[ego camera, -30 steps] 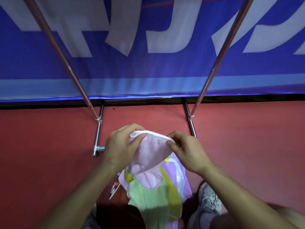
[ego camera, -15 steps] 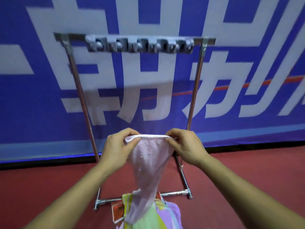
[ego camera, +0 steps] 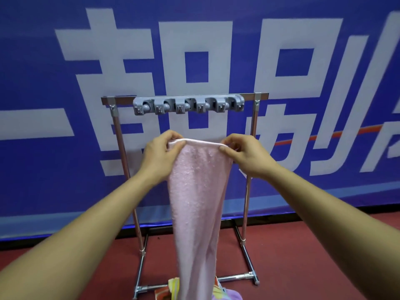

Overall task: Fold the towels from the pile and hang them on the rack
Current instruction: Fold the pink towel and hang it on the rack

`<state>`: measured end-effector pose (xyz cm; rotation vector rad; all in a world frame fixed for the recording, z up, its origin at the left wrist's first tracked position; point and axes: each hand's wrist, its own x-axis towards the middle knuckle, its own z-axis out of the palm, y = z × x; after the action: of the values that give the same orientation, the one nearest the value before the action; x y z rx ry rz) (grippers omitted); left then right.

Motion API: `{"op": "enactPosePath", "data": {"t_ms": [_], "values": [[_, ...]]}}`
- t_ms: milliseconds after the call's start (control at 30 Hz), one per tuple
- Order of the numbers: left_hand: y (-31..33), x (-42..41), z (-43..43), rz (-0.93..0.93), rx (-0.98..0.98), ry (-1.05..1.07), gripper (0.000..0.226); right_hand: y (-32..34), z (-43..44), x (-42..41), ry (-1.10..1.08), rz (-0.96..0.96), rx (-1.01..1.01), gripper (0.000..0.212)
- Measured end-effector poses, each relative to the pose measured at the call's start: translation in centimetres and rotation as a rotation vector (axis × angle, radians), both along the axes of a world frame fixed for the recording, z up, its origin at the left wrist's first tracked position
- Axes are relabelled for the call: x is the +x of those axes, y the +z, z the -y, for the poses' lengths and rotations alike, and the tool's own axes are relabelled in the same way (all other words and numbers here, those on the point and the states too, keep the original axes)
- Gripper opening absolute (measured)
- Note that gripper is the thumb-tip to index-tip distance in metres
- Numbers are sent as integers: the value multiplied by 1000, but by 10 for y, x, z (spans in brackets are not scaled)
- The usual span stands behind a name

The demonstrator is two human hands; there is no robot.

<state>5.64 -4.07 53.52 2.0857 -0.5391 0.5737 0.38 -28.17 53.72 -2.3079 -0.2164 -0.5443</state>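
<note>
Raised higher than a moment ago, the towel (ego camera: 198, 191) is now hanging at full length in front of the rack (ego camera: 123, 100), below its hooks (ego camera: 188, 105). The left hand (ego camera: 160, 153) and right hand (ego camera: 245, 155) are pinching its top corners. Its lower end is reaching the pile (ego camera: 226, 295) on the floor (ego camera: 324, 256).

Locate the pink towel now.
In the head view the pink towel hangs at centre, top edge pinched by the left hand and right hand, in front of the rack, below its grey clip bar.
</note>
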Motion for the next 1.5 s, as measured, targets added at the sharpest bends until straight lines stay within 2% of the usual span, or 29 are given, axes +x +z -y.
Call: {"op": "enactPosePath", "data": {"t_ms": [200, 367, 533, 733, 833, 1100, 1233, 1333, 1400, 1500], "values": [[0, 6, -2, -21, 9, 29, 12, 13, -5, -5, 71, -111, 121, 19], [-13, 2, 1, -52, 30, 98, 12, 10, -15, -3, 28, -202, 255, 18], [-14, -6, 12, -138, -102, 171, 12, 2, -29, -1, -36, -259, 496, 17], [-16, -19, 27, -235, -221, 231, 10, -8, -47, -2, -116, -244, 590, 12], [-19, -23, 35, -311, -286, 217, 8, -10, -57, -2, -85, -234, 627, 9], [-18, -30, 37, -343, -404, 172, 7, -13, -68, 2, -78, -163, 554, 11], [-26, -29, 36, -431, -472, 90, 7, -16, -74, 0, -34, -199, 555, 9], [-25, -30, 35, -544, -651, 18, 16, -18, -75, 2, 20, -213, 559, 25], [-22, -35, 35, -601, -753, -30, 22, -21, -75, 4, 24, -194, 467, 40], [-22, -43, 35, -548, -773, -120, 26, -22, -76, 5, 11, -155, 410, 35]]}}
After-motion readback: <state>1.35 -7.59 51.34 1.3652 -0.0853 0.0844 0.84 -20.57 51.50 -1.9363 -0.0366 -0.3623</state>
